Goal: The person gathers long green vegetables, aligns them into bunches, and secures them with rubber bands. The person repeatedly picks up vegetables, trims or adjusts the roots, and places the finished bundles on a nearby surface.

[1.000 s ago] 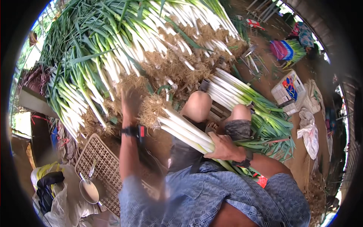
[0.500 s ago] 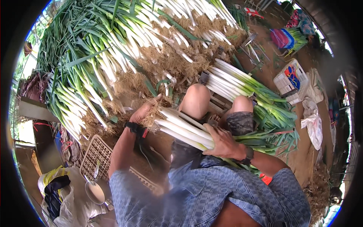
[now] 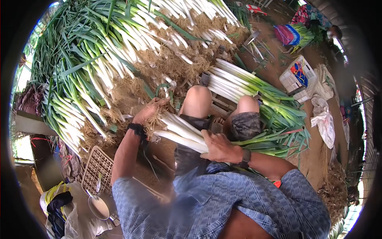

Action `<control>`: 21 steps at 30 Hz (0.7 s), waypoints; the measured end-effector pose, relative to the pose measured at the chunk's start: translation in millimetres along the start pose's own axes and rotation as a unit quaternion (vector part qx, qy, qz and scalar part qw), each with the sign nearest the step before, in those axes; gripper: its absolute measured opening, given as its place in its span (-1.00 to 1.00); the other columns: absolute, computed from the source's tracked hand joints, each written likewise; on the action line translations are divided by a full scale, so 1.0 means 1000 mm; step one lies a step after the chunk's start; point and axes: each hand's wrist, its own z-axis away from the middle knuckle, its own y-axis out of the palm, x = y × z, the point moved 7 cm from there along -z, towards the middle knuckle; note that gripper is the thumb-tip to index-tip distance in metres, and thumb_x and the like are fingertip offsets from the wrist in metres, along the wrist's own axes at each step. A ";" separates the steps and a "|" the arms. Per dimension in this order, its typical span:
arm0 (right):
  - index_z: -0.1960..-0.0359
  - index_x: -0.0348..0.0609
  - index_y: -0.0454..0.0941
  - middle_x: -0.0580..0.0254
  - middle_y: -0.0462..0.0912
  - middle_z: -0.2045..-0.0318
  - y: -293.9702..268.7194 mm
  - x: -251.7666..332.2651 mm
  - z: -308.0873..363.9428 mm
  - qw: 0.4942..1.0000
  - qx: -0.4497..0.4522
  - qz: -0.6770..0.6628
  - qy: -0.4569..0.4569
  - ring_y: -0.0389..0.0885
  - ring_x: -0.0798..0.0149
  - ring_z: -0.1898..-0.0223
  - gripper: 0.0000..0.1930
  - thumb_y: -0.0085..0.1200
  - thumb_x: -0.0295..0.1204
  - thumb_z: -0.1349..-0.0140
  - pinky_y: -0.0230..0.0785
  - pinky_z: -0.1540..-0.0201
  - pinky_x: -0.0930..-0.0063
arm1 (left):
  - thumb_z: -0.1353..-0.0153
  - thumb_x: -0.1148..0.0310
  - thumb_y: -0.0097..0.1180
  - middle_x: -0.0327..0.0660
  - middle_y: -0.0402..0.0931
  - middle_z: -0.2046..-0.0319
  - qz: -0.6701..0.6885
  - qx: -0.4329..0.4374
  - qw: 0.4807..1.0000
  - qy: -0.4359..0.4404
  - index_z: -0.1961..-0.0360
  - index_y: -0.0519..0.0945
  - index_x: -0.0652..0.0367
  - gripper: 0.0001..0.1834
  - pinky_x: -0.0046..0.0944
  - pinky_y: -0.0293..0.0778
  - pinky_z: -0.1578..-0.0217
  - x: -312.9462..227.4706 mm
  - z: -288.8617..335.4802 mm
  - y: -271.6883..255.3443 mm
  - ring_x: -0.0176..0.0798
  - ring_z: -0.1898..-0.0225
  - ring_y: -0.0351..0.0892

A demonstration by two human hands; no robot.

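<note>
Across my lap lies a bunch of long green onions [image 3: 181, 137], white shafts to the left and green leaves trailing right. My right hand [image 3: 222, 146] is wrapped over the middle of the shafts. At the bunch's rooted end, my left hand [image 3: 151, 110] is closed round the brown roots [image 3: 152, 123]; its fingers are partly hidden. Beyond my knees, a second row of green onions [image 3: 229, 83] rests in a low wooden frame [image 3: 221, 104]. A large heap of rooted green onions [image 3: 119, 51] spreads over the far left.
A brown plastic crate [image 3: 96, 169] stands at my left, near a pan [image 3: 98, 207] and a white plastic bag [image 3: 75, 215]. To the right are a white basket [image 3: 297, 75] with colourful contents and a crumpled white bag [image 3: 323, 119]. A small blade-like tool [image 3: 251, 38] lies beyond the heap.
The whole view has shifted slightly. Both hands keep their hold on the bunch, which shows fewer white shafts between them; its shafts now slant a little differently.
</note>
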 end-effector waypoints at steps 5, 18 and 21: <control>-0.02 -0.35 0.32 -0.35 0.65 0.33 -0.012 -0.003 -0.006 0.999 0.033 -0.010 0.027 0.67 -0.36 0.26 -0.30 0.43 -0.22 0.07 0.52 0.14 -0.11 | -0.39 -0.34 0.02 -0.02 0.60 -0.15 -0.082 -0.103 0.985 0.116 -0.15 0.64 0.21 -0.23 -0.04 0.29 -0.37 -0.031 0.027 0.004 -0.09 -0.26 0.47; -0.20 -0.28 0.39 -0.12 0.66 0.13 -0.169 -0.040 0.058 0.990 -0.076 -0.109 0.049 0.67 -0.03 0.05 -0.19 0.51 -0.24 0.10 0.47 -0.09 0.21 | -0.47 0.04 0.02 -0.11 0.72 0.10 -0.016 -0.183 0.948 0.261 -0.15 0.62 0.31 -0.47 -0.19 0.62 0.27 -0.069 -0.021 -0.005 -0.19 0.12 0.72; -0.29 -0.27 0.41 -0.06 0.65 -0.04 -0.198 -0.062 0.061 0.976 -0.066 -0.204 0.047 0.63 0.12 -0.06 -0.15 0.49 -0.28 0.09 0.42 -0.22 0.25 | -0.45 0.20 0.05 -0.06 0.71 0.12 -0.174 -0.068 0.938 0.290 -0.15 0.54 0.45 -0.52 -0.18 0.58 0.25 -0.081 -0.091 0.019 -0.16 0.16 0.71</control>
